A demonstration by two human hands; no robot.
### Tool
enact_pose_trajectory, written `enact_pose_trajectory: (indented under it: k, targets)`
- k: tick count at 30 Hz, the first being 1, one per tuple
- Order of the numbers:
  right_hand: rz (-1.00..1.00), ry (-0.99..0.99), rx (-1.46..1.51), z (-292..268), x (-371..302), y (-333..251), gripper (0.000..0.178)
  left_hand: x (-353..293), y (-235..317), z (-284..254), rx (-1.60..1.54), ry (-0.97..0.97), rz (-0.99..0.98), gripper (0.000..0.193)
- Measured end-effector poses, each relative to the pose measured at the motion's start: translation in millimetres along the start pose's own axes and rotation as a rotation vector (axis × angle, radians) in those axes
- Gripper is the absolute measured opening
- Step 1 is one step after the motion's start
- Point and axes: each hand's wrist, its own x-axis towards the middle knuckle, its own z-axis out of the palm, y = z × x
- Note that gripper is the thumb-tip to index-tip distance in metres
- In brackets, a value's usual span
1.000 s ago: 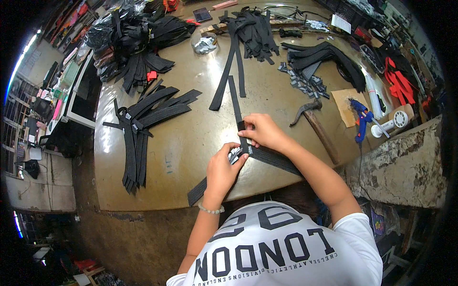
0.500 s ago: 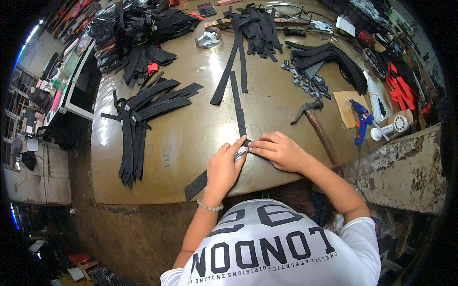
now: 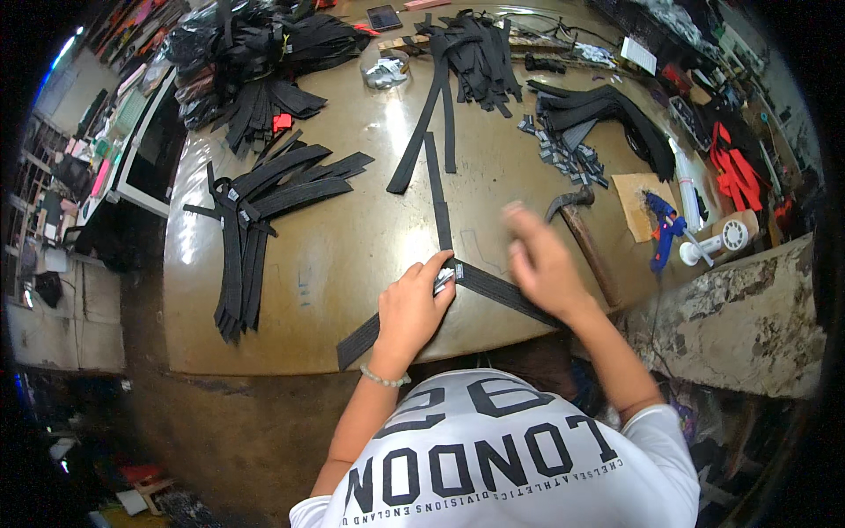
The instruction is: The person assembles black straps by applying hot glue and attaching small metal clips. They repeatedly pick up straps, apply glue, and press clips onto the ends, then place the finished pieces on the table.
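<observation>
Black strap (image 3: 437, 198) lies lengthwise on the tan bench (image 3: 352, 255), its near end meeting a small metal buckle (image 3: 444, 278) under the left hand (image 3: 412, 310). That hand's grip is closed down on the buckle, fingertips pinning it to the bench. From the buckle a second strap (image 3: 506, 295) runs off toward the right hand (image 3: 541, 260), which hovers blurred above it, fingers loosely spread and holding nothing. Just past the right hand lies a hammer (image 3: 583, 236). Left of the buckle sits a fanned bundle of straps (image 3: 255, 211).
</observation>
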Motion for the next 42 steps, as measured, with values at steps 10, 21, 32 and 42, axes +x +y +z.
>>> enact_pose_trajectory:
  k: [10, 21, 32, 42]
  targets:
    - [0.577, 0.02, -0.283, -55.2, -14.6, 22.9, 0.032, -31.5, -20.4, 4.7, -0.165, 0.195, -0.053, 0.033]
    - [0.536, -0.31, 0.332, -3.7, -18.0, -77.7, 0.027, -34.4, -27.1, 8.6, -0.234, 0.214, -0.04, 0.032]
    - [0.635, -0.104, 0.001, -28.5, -30.5, -33.4, 0.043, -30.8, -21.6, 1.9, 0.049, 0.079, 0.075, 0.037]
    - [0.543, -0.113, 0.456, -35.1, 14.2, -10.5, 0.025, -30.4, 0.8, -26.5, -0.884, 0.151, -0.04, 0.015]
